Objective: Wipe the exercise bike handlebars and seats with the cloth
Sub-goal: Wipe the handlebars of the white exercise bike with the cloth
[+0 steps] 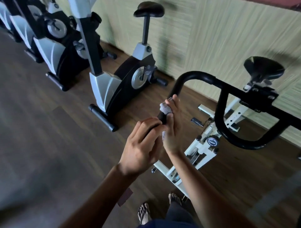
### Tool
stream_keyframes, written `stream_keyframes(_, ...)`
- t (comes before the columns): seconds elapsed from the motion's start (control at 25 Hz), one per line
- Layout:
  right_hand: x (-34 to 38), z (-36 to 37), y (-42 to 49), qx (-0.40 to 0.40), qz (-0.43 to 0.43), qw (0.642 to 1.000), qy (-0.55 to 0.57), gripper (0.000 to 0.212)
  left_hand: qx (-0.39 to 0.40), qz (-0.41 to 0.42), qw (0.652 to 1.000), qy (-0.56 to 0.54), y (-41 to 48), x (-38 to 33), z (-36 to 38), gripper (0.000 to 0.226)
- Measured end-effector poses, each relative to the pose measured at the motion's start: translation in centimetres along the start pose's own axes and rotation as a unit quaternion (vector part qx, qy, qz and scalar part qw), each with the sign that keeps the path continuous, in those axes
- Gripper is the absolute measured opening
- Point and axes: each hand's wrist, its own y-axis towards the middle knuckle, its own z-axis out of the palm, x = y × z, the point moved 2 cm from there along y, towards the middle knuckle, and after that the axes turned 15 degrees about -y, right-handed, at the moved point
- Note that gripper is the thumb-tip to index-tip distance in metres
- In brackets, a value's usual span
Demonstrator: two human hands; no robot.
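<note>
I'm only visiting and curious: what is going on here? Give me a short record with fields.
place: wooden floor, bikes along a wall
bike in use: white bike
left hand: grips the near end of the black handlebar
right hand: holds the cloth round the handlebar, just above the left hand
seat: black, beyond the handlebar, no hand on it
nearby: grey bikes to the left

I see a dark wood floor (48, 130) running up to a pale green, textured wall (211, 32). A small reddish patch (125, 196) lies on the floor near the bottom edge, just left of two sandals (143, 210). A red strip (276, 2) crosses the top right corner, above the wall.
</note>
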Motion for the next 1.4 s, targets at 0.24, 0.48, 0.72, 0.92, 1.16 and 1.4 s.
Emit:
stream_keyframes(0.24,-1.9,0.9,2.6,-0.021,0.050,0.998,0.011,0.032,-0.039,-0.039,0.998,0.044,-0.3,-1.0,0.7,0.019)
stream_keyframes(0.48,-1.2,0.9,1.5,-0.048,0.023,0.998,0.030,0.035,-0.152,-0.218,0.952,-0.151,1.5,0.1,-1.2,0.037)
stream_keyframes(0.72,-1.8,0.7,2.0,-0.010,0.068,0.997,0.033,0.036,0.000,-0.362,0.880,-0.309,7.2,10.7,3.8,0.033)
stream_keyframes(0.92,-2.7,0.4,4.6,-0.007,0.106,0.994,0.010,0.042,0.063,-0.360,0.850,-0.380,9.8,12.8,8.1,0.037)
stream_keyframes(1.16,-4.3,0.6,6.7,-0.008,0.102,0.995,-0.007,0.039,0.004,-0.403,0.811,-0.424,12.1,13.1,9.7,0.028)
stream_keyframes(1.4,-6.7,0.6,9.6,-0.008,0.082,0.993,-0.086,0.045,-0.033,-0.438,0.782,-0.443,13.7,13.3,10.7,0.036)
